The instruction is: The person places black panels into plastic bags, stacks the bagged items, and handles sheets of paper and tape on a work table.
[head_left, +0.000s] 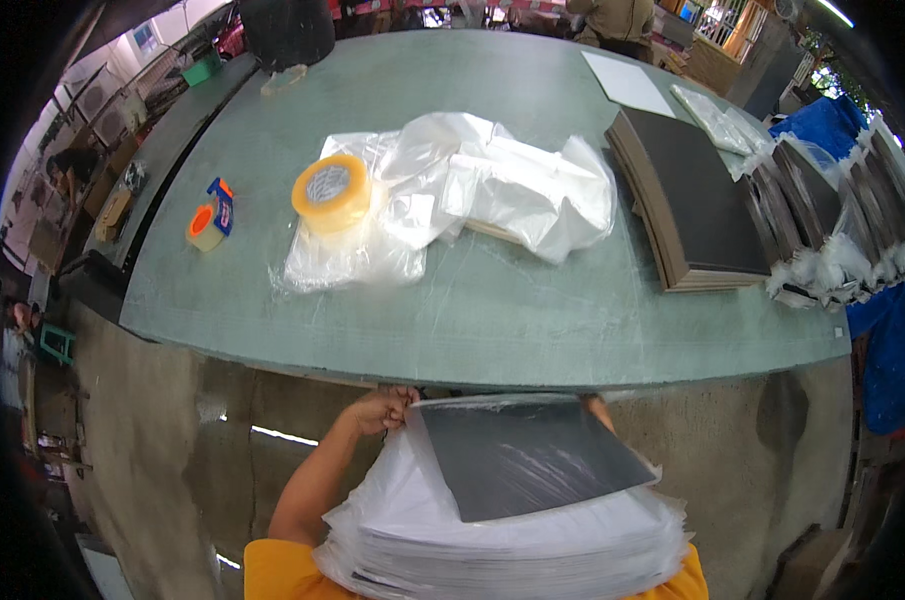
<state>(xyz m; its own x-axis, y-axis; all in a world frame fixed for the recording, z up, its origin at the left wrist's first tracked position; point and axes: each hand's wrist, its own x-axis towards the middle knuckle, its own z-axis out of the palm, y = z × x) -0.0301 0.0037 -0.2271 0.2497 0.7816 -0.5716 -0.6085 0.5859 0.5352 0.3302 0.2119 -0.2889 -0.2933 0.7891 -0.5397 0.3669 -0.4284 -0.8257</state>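
Observation:
Against my body, below the table's near edge, is a thick stack of flat plastic-wrapped packs (502,555). On top lies a dark grey board (532,455) inside a clear plastic bag, tilted a little. My left hand (384,410) is closed at the far left corner of this bag, its fingers pinching the plastic edge. At the far right corner only a small part of my right hand (599,408) shows behind the board. Its fingers are hidden.
On the green table (472,335) are a tape roll (330,192) on clear plastic bags, a crumpled white bag (532,195), a tape dispenser (212,215), a stack of dark boards (687,200) and wrapped packs (832,215). A person (617,18) is beyond the far edge.

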